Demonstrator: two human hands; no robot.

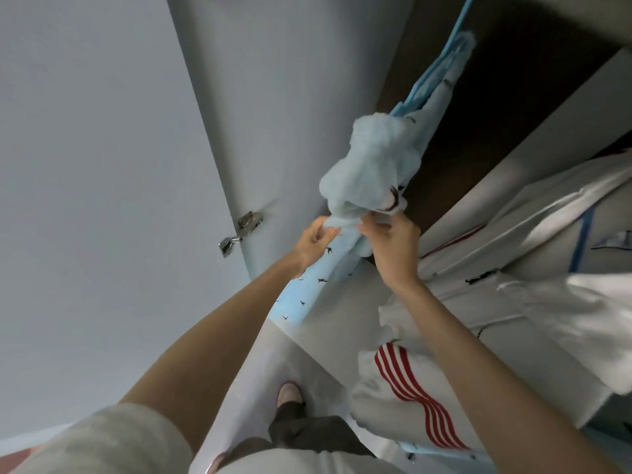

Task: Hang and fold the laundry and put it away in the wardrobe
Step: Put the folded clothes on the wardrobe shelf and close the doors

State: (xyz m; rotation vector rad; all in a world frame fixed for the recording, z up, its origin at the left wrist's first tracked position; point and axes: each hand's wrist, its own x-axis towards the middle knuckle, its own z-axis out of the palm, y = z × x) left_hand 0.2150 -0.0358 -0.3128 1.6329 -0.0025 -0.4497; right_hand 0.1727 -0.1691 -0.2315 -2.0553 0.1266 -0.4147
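Both hands, left (313,239) and right (390,242), pinch the bunched pale-blue bird-print garment (371,172) hanging crumpled

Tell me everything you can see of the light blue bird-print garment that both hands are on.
The light blue thin cloth garment with small dark bird prints hangs from a blue plastic-looking hanger in front of the dark wardrobe interior. Its middle is bunched and rumpled; a flatter printed part trails below. The left hand and right hand each pinch the bunched fabric.
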